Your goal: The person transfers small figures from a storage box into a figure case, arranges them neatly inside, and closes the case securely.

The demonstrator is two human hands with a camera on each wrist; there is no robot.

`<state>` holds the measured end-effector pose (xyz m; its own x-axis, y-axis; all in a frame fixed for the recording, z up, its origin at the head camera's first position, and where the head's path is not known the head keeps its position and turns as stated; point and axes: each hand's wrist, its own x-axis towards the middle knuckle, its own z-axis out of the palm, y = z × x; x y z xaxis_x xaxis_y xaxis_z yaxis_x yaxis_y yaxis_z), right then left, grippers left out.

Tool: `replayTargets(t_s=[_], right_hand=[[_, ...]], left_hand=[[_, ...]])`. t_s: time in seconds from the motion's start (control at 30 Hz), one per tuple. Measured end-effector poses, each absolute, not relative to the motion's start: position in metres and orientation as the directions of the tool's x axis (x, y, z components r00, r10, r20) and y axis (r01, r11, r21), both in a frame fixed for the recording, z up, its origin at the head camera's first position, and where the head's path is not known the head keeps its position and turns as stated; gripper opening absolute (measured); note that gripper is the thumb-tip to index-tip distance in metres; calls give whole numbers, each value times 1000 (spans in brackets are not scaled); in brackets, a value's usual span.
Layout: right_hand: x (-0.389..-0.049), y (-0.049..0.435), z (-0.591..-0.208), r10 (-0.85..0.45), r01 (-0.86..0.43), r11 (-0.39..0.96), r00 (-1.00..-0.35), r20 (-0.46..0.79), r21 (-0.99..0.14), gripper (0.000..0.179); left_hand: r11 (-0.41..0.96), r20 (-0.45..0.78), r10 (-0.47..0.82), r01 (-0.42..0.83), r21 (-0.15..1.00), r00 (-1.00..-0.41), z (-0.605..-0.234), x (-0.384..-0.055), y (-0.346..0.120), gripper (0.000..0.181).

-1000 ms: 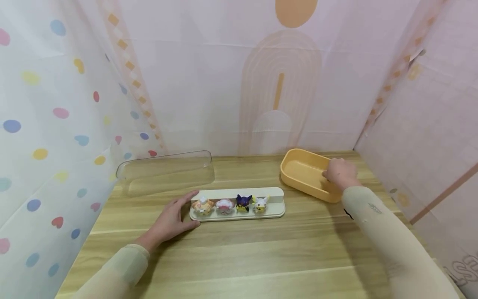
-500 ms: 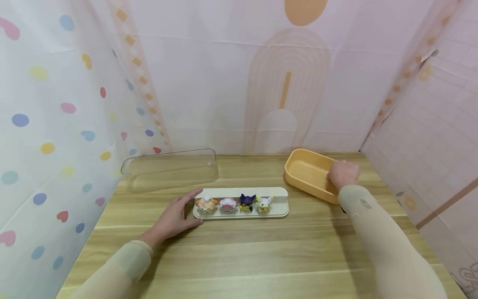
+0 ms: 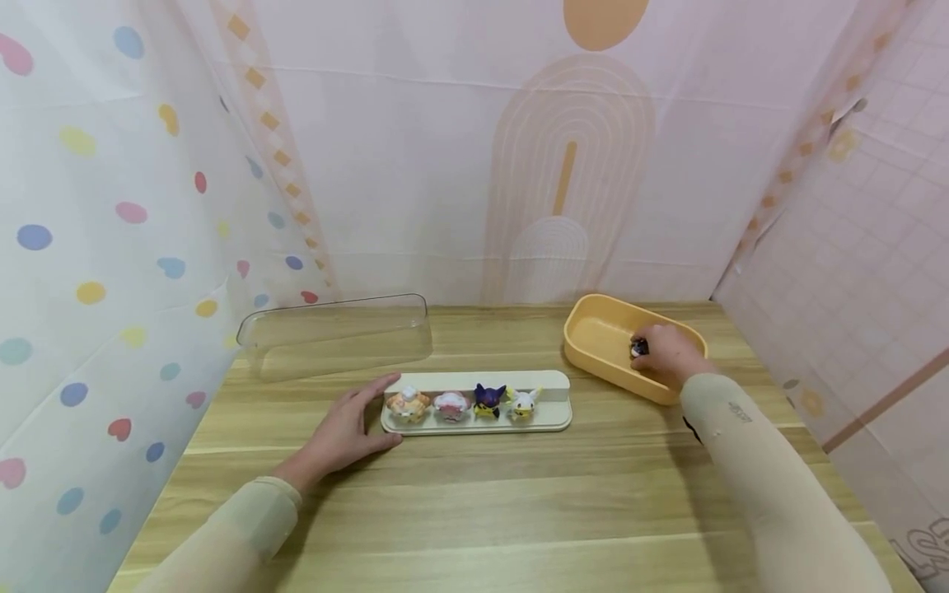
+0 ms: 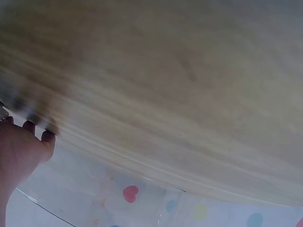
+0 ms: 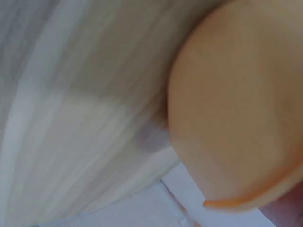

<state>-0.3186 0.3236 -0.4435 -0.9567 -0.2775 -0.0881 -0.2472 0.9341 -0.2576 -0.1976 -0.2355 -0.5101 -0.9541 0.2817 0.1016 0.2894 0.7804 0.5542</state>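
Dark figurine [image 3: 638, 347], small, white patch visible: partly hidden, pinched in the right fingers [image 3: 654, 336]. Yellow-orange box [image 3: 602, 371]: open-topped, wall surrounding those fingers. Cream tray [image 3: 553, 418]: flat, left end held between left fingers [image 3: 380, 385] and thumb. On it, in a row outward from these fingers: orange figurine [image 3: 409, 407], pink-and-white figurine [image 3: 451, 406], purple-and-yellow figurine [image 3: 488, 400], white-and-yellow figurine [image 3: 523, 404].
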Motion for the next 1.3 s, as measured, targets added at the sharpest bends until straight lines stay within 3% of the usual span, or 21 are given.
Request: replayTargets(t_s=[0.1, 0.33, 0.5, 0.9, 1.3], right_hand=[[-317, 322, -446, -259, -226, 925, -963, -71, -305, 44], [-313, 319, -453, -137, -125, 949, -990, -22, -288, 71], [-312, 315, -455, -56, -57, 972, -998, 11, -227, 64], [-310, 310, -460, -42, -48, 996, -996, 80, -74, 58], [-303, 306, -450, -74, -88, 991, -988, 136, -99, 48]], left_hand=[[780, 104, 283, 292, 554, -953, -510, -197, -236, 98], [785, 93, 281, 284, 551, -955, -512, -198, -238, 98], [787, 98, 277, 285, 548, -956, -515, -200, -240, 99], [786, 102, 277, 287, 548, -955, -514, -199, -242, 98], [784, 112, 281, 295, 546, -953, -516, -201, -242, 98]])
